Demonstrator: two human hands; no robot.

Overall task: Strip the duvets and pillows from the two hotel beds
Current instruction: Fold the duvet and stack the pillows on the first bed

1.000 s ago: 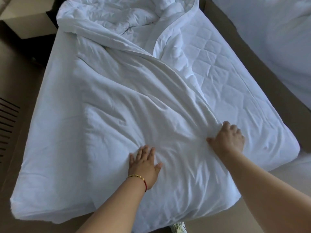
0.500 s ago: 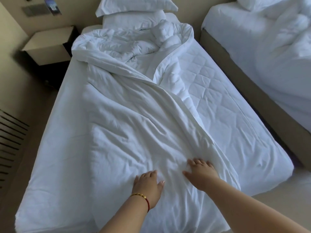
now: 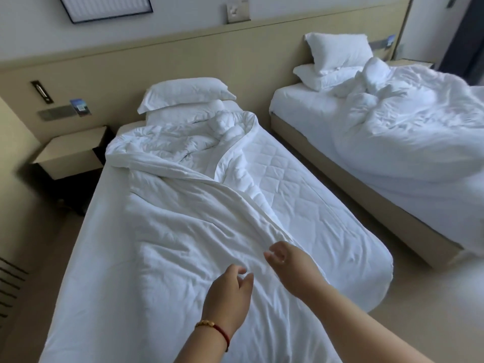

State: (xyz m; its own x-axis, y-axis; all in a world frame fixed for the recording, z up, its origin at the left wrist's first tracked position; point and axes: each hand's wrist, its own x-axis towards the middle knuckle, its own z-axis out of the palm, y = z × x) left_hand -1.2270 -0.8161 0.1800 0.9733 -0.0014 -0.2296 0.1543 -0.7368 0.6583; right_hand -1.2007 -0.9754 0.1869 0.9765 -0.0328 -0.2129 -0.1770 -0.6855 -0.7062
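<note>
You stand at the foot of the near bed (image 3: pixel 78 258), both hands out over its duvet (image 3: pixel 183 244), in a twin hotel room where the stripping has, by the look of it, barely begun. Your left hand (image 3: pixel 227 297), a beaded bracelet (image 3: pixel 213 327) at the wrist, hangs just over the rumpled cover with fingers loosely curled and nothing caught in them. Your right hand (image 3: pixel 290 263), just beside it, is likewise loosely curled and empty; whether either hand brushes the cloth cannot be told.

Nothing has left either bed. The near duvet lies bunched along the bed's left and middle, peeled back from the quilted mattress pad (image 3: pixel 301 192) on the right. The second duvet (image 3: pixel 406 142) lies heaped on the far bed (image 3: pixel 366 189), untouched as far as one can judge.

The count: two beds, two duvets, and four pillows. Two are stacked at the near headboard, the upper pillow (image 3: pixel 183 94) over a lower pillow (image 3: pixel 180 113) part-hidden by bedding. Two more sit at the far bed, a propped pillow (image 3: pixel 339 52) above a flat pillow (image 3: pixel 322 76). One nightstand (image 3: pixel 70 150) stands left of the near bed.

All six pieces remain to be pulled off.
</note>
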